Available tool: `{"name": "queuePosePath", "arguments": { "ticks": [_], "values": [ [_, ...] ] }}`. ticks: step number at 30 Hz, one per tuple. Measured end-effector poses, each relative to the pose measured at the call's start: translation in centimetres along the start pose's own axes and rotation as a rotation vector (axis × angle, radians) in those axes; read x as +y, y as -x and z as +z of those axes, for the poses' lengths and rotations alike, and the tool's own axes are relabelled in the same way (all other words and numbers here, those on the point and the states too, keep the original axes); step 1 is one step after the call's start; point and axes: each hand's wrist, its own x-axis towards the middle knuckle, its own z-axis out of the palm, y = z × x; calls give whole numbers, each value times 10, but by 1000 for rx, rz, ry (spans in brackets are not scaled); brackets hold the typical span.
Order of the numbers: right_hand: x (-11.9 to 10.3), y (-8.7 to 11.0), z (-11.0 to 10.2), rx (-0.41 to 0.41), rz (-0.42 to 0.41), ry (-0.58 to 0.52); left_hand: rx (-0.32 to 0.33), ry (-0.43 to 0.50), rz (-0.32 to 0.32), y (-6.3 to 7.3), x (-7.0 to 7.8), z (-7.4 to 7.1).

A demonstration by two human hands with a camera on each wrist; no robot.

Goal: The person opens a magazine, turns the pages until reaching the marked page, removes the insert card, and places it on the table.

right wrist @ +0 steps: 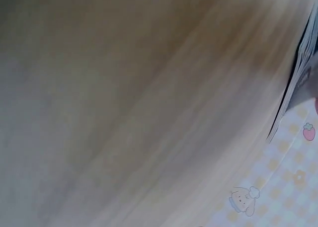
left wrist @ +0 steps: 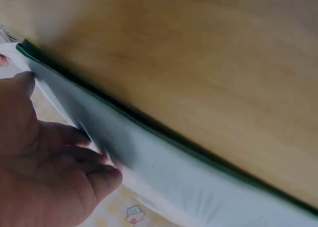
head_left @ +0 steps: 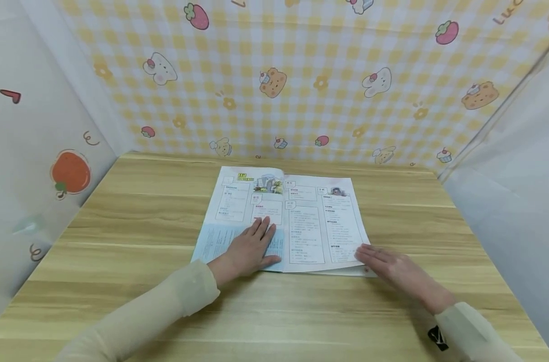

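An open magazine [head_left: 303, 226] with printed contents pages lies on the wooden table. My left hand [head_left: 251, 249] rests on its left page, fingers spread, near the fold. The left wrist view shows that hand [left wrist: 54, 167] from low down, beside the magazine's edge [left wrist: 149, 152]. At the lower right corner, my right hand [head_left: 398, 271] holds the edge of the right page [head_left: 342, 231], fingers on top and thumb hidden. That page is slightly raised, with another sheet showing beneath. In the right wrist view, the magazine's page edges [right wrist: 298, 70] appear at the far right.
The wooden table [head_left: 134, 226] extends around the magazine. A yellow checked cloth [head_left: 301, 115] with cartoon prints hangs behind it. White printed sheets stand at the left [head_left: 25, 125] and right [head_left: 519, 161]. A small black mark [head_left: 437, 338] is beside the right sleeve.
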Motion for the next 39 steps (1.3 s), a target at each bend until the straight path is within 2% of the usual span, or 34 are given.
{"name": "queuePosePath", "arguments": {
  "ticks": [7, 12, 18, 23, 29, 34, 39],
  "values": [
    [-2, -7, -2, 135, -36, 138, 84, -37, 29, 2, 8, -9],
    [-5, -14, -8, 200, -38, 193, 98, -61, 43, -1, 18, -13],
    [-8, -24, -11, 301, -58, 198, 103, -39, 111, -9, 40, -14],
    [-10, -27, -13, 335, -57, 226, 131, -52, 191, -19, 64, -11],
    [-12, -29, -14, 358, -50, 238, 210, -59, 274, -32, 88, -9],
    [-13, -30, -14, 354, -45, 238, 274, -116, 292, -39, 99, -11],
    [-14, -31, -15, 348, -44, 239, 297, -149, 276, -41, 102, -14]
  ]
}}
